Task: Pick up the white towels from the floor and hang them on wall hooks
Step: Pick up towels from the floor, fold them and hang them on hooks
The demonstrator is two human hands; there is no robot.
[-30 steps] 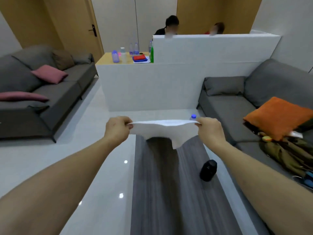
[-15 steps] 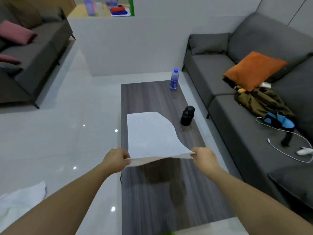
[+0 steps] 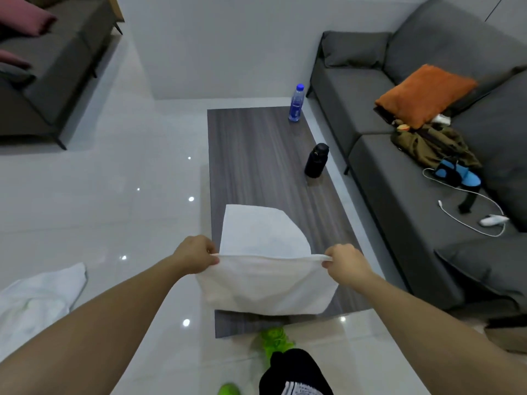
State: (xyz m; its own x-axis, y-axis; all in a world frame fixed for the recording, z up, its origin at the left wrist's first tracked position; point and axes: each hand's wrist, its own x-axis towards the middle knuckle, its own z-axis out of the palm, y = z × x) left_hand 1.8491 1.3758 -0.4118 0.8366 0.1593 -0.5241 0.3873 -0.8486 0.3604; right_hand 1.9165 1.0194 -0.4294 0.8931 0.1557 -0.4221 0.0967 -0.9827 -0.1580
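I hold a white towel [image 3: 265, 280] stretched between both hands over the near end of a dark wood coffee table [image 3: 256, 155]. My left hand [image 3: 196, 255] pinches its left edge and my right hand [image 3: 346, 263] pinches its right edge. The far half of the towel lies flat on the tabletop, while the near half hangs down over the table's front edge. A second white towel [image 3: 37, 300] lies crumpled on the floor at the lower left. No wall hooks are in view.
A blue-capped water bottle [image 3: 296, 104] and a black flask [image 3: 316, 161] stand on the table's right side. A grey sofa [image 3: 405, 195] with an orange cushion [image 3: 425, 92], clothes and cables runs along the right. Another sofa [image 3: 42, 81] stands far left. My green shoes [image 3: 273, 340] are below.
My view tilted down from the room to the table. Both hands lowered the towel toward me; its far part now lies on the table and the near part drapes over the front edge.
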